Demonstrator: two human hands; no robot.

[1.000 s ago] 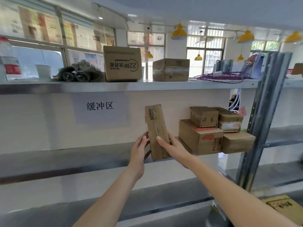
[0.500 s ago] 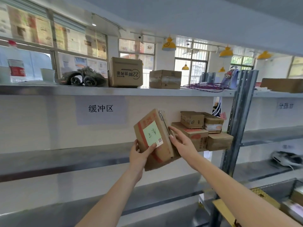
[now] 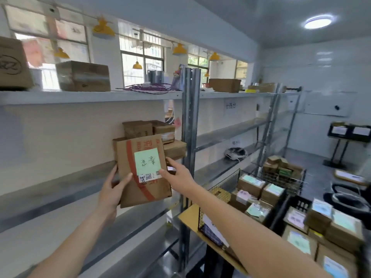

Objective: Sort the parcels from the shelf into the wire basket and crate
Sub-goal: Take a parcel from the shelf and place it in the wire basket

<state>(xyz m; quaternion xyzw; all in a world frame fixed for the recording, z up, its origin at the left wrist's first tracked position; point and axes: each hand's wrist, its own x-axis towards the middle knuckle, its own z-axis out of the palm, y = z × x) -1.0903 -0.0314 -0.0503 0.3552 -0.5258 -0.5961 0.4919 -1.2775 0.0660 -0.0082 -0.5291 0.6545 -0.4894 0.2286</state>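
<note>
Head view: both hands hold one cardboard parcel [image 3: 143,171] upright at the centre of the frame, in the open air in front of the middle shelf [image 3: 60,183]. The left hand [image 3: 112,190] grips its lower left edge, thumb laid across the front face and fingers hidden behind. The right hand [image 3: 177,177] clasps the right edge, thumb tip touching the white barcode label just below the green note [image 3: 147,160] stuck on the face. The parcel's top edge overlaps the stack of boxes [image 3: 152,130] left on the shelf behind it; whether it touches them I cannot tell. Its right edge lies near the grey steel upright [image 3: 189,125], with a narrow gap filled by the right hand.

Left of the parcel the shelf board runs bare to the frame's left edge. At lower right, past the upright, the wire basket [image 3: 226,183] stands with labelled parcels inside, its rim below the right forearm. Just right of it the black crate [image 3: 291,203] holds more parcels, piled above its rim. A second wire basket [image 3: 285,173] stands behind them at centre right, and open floor stretches beyond toward the white far wall.
</note>
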